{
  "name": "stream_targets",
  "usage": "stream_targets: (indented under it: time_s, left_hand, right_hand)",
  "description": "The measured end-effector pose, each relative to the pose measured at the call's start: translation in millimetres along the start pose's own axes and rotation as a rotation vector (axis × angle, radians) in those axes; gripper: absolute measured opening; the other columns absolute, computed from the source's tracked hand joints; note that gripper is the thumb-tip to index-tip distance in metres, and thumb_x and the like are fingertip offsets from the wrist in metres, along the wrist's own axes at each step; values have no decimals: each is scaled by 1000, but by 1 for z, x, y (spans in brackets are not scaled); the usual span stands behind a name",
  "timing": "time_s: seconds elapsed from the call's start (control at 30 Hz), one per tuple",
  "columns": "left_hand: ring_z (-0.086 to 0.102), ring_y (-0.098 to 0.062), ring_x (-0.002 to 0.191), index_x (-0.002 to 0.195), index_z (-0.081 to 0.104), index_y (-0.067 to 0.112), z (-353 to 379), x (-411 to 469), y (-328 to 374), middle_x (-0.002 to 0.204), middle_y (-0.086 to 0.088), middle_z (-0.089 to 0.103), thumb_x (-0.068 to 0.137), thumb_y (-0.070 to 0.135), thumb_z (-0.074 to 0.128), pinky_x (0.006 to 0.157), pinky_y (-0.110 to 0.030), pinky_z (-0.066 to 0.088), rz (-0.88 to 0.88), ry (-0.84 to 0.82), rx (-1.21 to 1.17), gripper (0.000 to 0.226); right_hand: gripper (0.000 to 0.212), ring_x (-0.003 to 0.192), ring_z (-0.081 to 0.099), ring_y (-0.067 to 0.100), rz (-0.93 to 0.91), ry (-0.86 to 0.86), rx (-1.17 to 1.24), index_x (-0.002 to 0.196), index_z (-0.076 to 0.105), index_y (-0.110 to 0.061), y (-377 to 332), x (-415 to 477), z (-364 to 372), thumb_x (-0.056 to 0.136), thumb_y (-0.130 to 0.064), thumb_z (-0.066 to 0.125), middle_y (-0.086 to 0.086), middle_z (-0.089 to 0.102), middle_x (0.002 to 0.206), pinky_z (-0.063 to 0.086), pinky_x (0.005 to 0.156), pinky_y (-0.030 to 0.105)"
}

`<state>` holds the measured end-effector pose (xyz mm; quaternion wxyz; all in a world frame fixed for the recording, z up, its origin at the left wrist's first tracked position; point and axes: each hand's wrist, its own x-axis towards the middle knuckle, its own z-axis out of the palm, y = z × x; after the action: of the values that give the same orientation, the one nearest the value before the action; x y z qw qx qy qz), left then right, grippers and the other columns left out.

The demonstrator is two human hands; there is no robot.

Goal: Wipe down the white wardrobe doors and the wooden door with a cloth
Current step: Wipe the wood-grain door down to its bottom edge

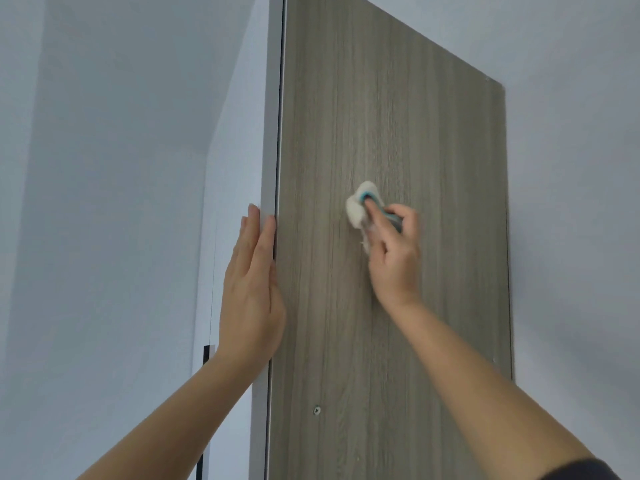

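Note:
A tall grey-brown wooden door panel [388,116] fills the middle of the view and stands open, with a pale edge strip along its left side. My right hand [394,251] grips a crumpled white cloth with a teal trim [360,209] and presses it against the wood at mid height. My left hand [252,289] lies flat with straight fingers against the panel's left edge. Behind it, at the left, stands a white wardrobe door [225,188].
A black vertical handle [204,410] runs down the white wardrobe door at the lower left. A small screw fitting [316,409] sits low on the wooden panel. Plain pale walls [571,168] lie to the right and the far left.

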<state>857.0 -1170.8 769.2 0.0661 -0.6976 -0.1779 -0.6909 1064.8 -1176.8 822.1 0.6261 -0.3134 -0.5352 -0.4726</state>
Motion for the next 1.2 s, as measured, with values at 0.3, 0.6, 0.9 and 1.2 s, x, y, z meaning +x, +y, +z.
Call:
stream_targets:
  time_s: [0.3, 0.6, 0.9, 1.2]
  left_hand:
    - [6, 0, 148, 153, 26, 25, 2, -5, 4, 162, 15, 7, 97, -10, 35, 118, -21, 14, -16, 18, 64, 65]
    - [7, -2, 148, 152, 30, 24, 1, -6, 6, 162, 13, 8, 98, -9, 33, 120, -32, 19, -31, 18, 116, 63]
    - [9, 0, 148, 151, 32, 27, 2, -7, 5, 161, 19, 8, 97, -10, 33, 120, -32, 20, -51, 33, 109, 65]
    - [10, 2, 147, 151, 32, 28, 1, -7, 6, 161, 19, 9, 100, -5, 32, 117, -14, 16, -47, 25, 59, 60]
  right_hand:
    - [40, 99, 50, 24, 474, 79, -109, 135, 55, -8, 123, -4, -49, 95, -4, 54, 22, 45, 121, 33, 91, 17]
    - [33, 93, 39, 8, 805, 255, 8, 126, 53, 7, 190, -3, -75, 98, -10, 52, -10, 38, 94, 25, 73, -7]
    - [3, 89, 44, 8, 1102, 508, 254, 93, 55, -14, 218, -17, -93, 95, -15, 57, -6, 45, 82, 35, 58, -1]
    - [22, 69, 54, 2, 1112, 740, 413, 82, 43, -17, 195, -21, -78, 89, -13, 64, -5, 50, 79, 47, 70, 16]
